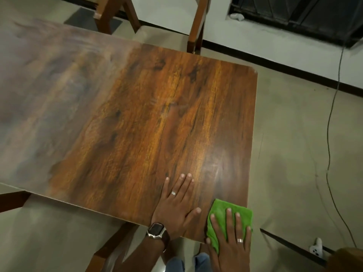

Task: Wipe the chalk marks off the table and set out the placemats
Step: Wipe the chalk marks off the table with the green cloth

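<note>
A wooden table [137, 114] with dark grain fills most of the view. Faint whitish chalk smears [218, 169] show near its right edge, and lighter traces [167, 103] lie near the middle. My right hand [231, 240] presses flat on a folded green cloth [222, 213] at the table's near right corner. Beside the cloth, my left hand [176, 205] rests flat on the table top with its fingers spread and a watch on its wrist. No placemats are in view.
A wooden chair [194, 30] stands at the table's far side. A thin cable [332, 124] runs across the floor on the right. A small white object [316, 250] lies on a dark ledge at the lower right. A glare washes out the table's left part.
</note>
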